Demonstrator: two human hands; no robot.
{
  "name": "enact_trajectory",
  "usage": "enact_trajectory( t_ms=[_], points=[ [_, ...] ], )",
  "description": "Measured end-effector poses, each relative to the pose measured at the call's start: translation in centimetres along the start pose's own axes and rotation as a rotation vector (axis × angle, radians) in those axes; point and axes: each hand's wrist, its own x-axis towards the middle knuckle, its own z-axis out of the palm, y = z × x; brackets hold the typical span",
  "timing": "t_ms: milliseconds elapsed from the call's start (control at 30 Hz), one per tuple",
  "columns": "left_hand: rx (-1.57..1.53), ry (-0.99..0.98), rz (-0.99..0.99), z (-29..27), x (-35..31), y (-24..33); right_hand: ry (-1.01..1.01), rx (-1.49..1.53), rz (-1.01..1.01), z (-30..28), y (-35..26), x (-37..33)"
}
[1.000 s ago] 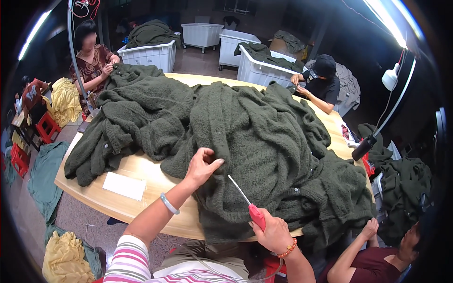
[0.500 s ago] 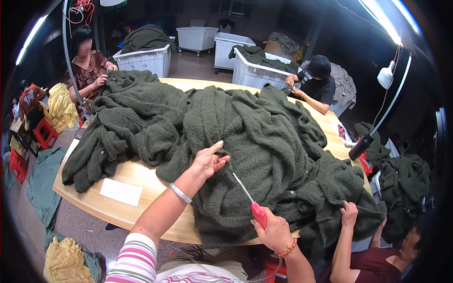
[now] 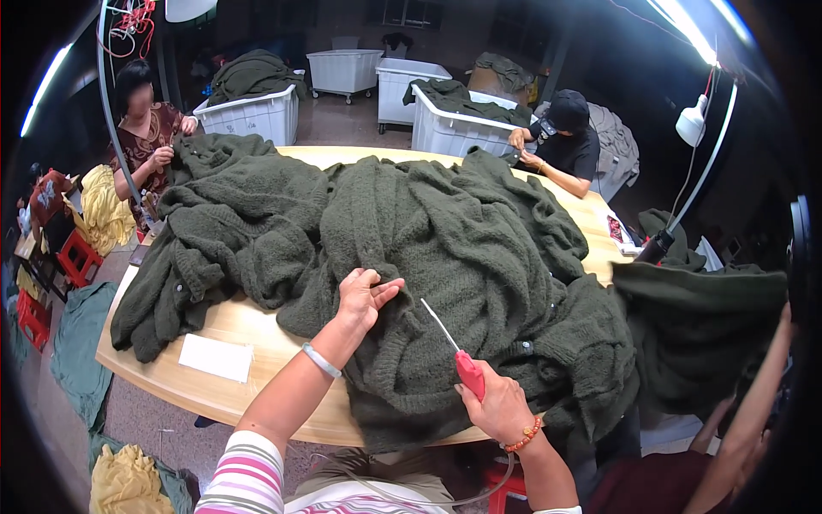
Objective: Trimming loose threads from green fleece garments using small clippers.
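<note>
A big heap of dark green knit garments (image 3: 445, 231) covers the table in front of me. My left hand (image 3: 366, 298), wearing a pale bangle, lies on the nearest knit garment (image 3: 419, 368), its fingers closed on a fold near a ribbed edge. In my right hand (image 3: 501, 404) is a red-handled tool (image 3: 469, 373) with a thin, pale metal shaft. The shaft points up and left, its tip just right of my left fingers and over the knit. A clear tube (image 3: 479, 497) loops below my right wrist. A small button (image 3: 527, 347) shows on the knit to the right.
The wooden table (image 3: 291, 377) has a white paper slip (image 3: 216, 358) at its left front. Two co-workers handle knits at the far side. At right, another person's arm (image 3: 753, 411) holds up a dark green garment (image 3: 698, 330). White wheeled bins (image 3: 462, 133) stand behind; a lamp (image 3: 691, 122) hangs right.
The co-worker at right has lifted a dark green garment off the table's right end and spread it out. My left hand has shifted slightly, and the tool's tip is a little higher.
</note>
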Motion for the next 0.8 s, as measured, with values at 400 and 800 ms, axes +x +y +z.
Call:
enact_trajectory(
  t_ms=[400,800],
  points=[
    [0.170,-0.150,0.013,-3.1,-1.2,0.1,-0.140,-0.126,-0.050,0.2,-2.6,1.5],
    [-0.133,-0.133,-0.082,-1.9,0.5,3.4,-0.099,-0.026,-0.063,0.8,-2.8,2.0]
  ],
)
